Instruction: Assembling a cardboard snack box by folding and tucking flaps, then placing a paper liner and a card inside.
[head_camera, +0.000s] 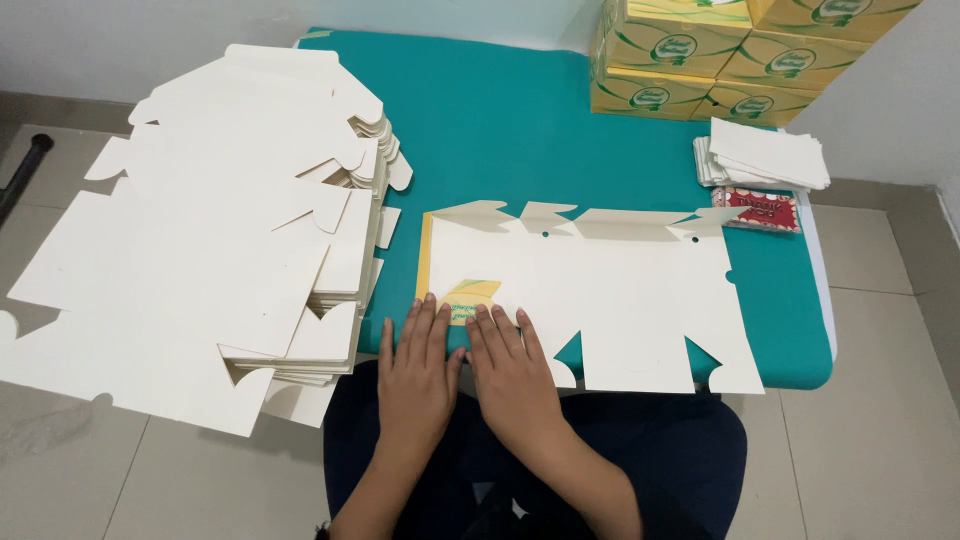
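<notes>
1. Both hands are lying flat, palms down, gripping nothing: left hand (418, 372) and right hand (513, 372) are pressing the near-left flap of the flat carton blank (610, 290).
2. That blank is lying white side up on the teal bench (520, 130), beside the stack of blanks (220, 240).
3. Pressing evenly along the fold line is likely keeping the crease straight.

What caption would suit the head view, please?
Both hands press a flat carton blank on a teal table.
</notes>
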